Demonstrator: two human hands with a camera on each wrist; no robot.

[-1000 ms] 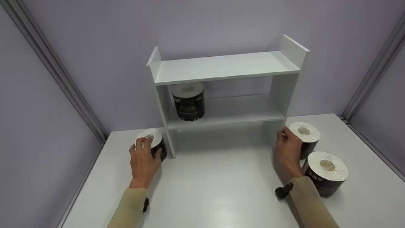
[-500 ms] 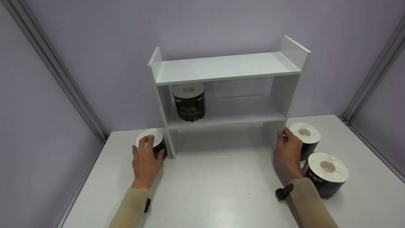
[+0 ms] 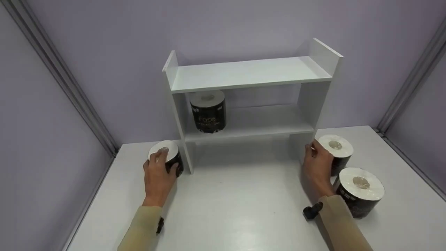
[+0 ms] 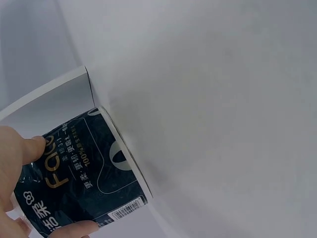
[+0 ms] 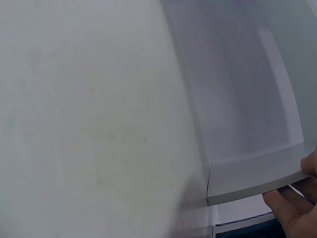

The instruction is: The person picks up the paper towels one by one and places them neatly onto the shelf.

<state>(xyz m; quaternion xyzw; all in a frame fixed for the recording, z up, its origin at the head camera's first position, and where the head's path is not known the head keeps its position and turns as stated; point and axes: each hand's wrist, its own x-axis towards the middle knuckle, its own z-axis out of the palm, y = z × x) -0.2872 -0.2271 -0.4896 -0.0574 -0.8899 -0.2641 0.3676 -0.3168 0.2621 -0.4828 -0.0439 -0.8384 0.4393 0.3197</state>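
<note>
On the table left of the white shelf (image 3: 251, 129), my left hand (image 3: 159, 179) grips a toilet roll (image 3: 176, 164) in a black printed wrapper. The left wrist view shows the thumb and fingers spread round the wrapped roll (image 4: 84, 173), which stands on the table. At the shelf's right side, my right hand (image 3: 317, 167) pinches the front edge of the side panel (image 5: 257, 188) between thumb and fingers. Another wrapped roll (image 3: 208, 115) stands upright on the middle shelf board, at its left end.
Two more wrapped rolls stand on the table at the right: the rear roll (image 3: 336, 146) beside my right hand, the front roll (image 3: 362, 186) next to the right wrist. The shelf's top board (image 3: 251, 73) has a raised panel at each end. Walls enclose the white table (image 3: 237, 209).
My left hand has shifted slightly right and then back left at its roll. The right hand and the other rolls hold their places.
</note>
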